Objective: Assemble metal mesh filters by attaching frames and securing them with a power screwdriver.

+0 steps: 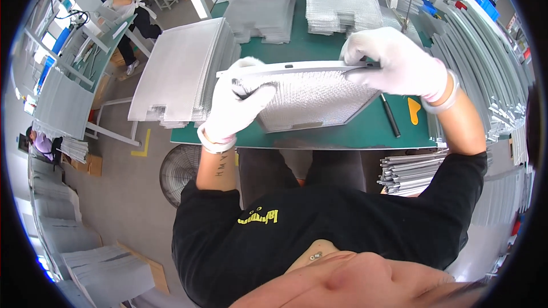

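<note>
A metal-mesh panel point(319, 101) at frame centre, pinched between thumb and fingers by the gloved left hand point(237, 105) and gloved right hand point(399, 64), has a pale edge strip point(294, 68) along its top, although whether this is fully seated cannot be told.

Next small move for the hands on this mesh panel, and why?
Probably pinch along the pale edge strip with the right hand while the left hand steadies the mesh panel: both hands grip near the strip's ends, and whether it sits fully home can't be told from this view.
</note>
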`<control>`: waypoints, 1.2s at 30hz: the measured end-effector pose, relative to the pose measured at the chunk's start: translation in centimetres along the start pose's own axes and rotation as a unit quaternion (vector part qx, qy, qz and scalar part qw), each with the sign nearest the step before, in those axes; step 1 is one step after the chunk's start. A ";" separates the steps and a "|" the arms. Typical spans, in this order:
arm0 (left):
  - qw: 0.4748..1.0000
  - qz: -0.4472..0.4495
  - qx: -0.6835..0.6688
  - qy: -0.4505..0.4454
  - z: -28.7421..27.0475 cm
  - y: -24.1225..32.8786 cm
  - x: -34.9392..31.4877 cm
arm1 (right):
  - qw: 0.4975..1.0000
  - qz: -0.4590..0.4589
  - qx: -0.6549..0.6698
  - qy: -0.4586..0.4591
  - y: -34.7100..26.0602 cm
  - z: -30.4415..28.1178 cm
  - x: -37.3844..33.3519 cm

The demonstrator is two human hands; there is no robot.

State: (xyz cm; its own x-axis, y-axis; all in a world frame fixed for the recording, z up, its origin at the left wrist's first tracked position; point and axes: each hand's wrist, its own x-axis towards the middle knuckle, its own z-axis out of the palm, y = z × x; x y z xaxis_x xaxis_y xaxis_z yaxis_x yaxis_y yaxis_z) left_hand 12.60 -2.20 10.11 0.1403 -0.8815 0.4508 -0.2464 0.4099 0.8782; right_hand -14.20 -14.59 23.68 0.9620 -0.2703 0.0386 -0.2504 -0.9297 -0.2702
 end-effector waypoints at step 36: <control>0.863 0.252 0.197 0.390 3.1 -4.2 0.8 | 0.986 -0.128 0.020 0.108 0.2 2.2 2.0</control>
State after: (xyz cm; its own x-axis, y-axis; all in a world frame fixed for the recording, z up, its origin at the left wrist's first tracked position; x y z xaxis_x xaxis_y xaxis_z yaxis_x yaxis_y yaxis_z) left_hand 10.78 -5.35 6.27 0.4853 -0.1249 0.8654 -0.7506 0.4480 0.4857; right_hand -12.11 -14.80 21.58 0.9462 -0.0797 0.3137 0.0058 -0.9648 -0.2628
